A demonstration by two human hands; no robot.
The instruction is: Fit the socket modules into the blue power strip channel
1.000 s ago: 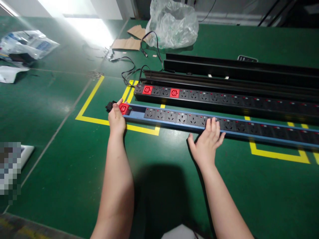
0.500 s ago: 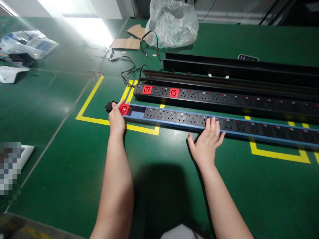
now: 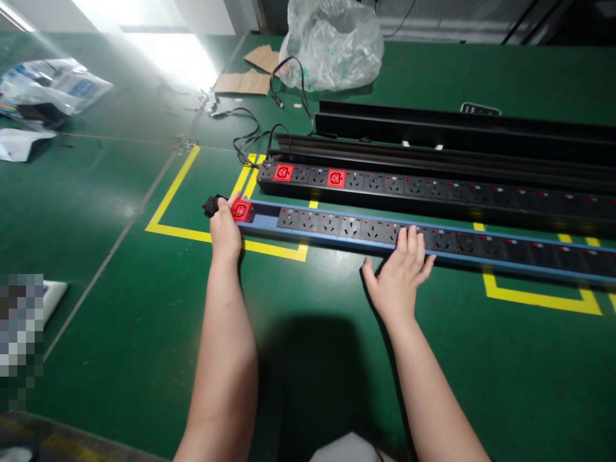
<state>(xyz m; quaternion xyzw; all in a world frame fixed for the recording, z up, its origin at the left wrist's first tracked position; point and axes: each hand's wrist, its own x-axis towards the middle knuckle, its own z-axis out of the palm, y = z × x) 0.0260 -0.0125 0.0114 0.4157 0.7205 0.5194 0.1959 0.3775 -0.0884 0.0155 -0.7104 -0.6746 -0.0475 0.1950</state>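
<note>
A long blue-edged power strip (image 3: 332, 240) lies across the table in front of me, with several black sockets in a row. Near its left end sits a red socket (image 3: 241, 210), and right of that is a bare gap in the blue channel (image 3: 265, 221). My left hand (image 3: 225, 228) is closed around this left end, thumb on top. A black piece (image 3: 212, 205) sticks out left of the thumb; how it joins is hidden. My right hand (image 3: 402, 279) rests on the strip's front edge and sockets, fingers stretched, thumb apart, gripping nothing.
Behind lies a black power strip (image 3: 366, 196) with two red sockets, then black channel lengths (image 3: 433, 131). A black cable (image 3: 250, 119), cardboard pieces (image 3: 243, 83) and a clear plastic bag (image 3: 332, 51) are farther back. Yellow tape (image 3: 178, 234) marks the green tabletop (image 3: 120, 308).
</note>
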